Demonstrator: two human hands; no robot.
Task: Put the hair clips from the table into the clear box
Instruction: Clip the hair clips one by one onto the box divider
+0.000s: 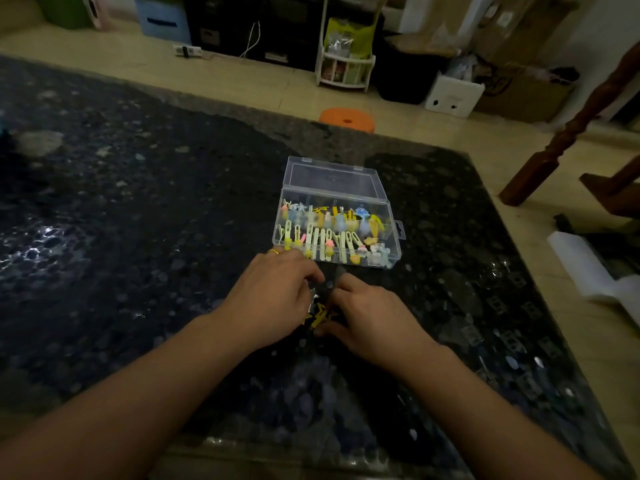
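Note:
A clear plastic box (389,216) stands open on the dark speckled table (138,209), lid tipped back, filled with several pastel hair clips (332,233) in yellow, blue and pink. Just in front of it, my left hand (273,292) and my right hand (370,317) meet over a small cluster of yellow star-shaped hair clips (320,315) lying on the table. Fingers of both hands curl around that cluster and touch it. A gold ring sits on my left hand. Most of the cluster is hidden between my palms.
The table's right edge runs close to the box. Beyond the far edge, on the floor, are an orange stool (347,119), a white rack (346,67) and boxes. A wooden post (568,133) stands at the right.

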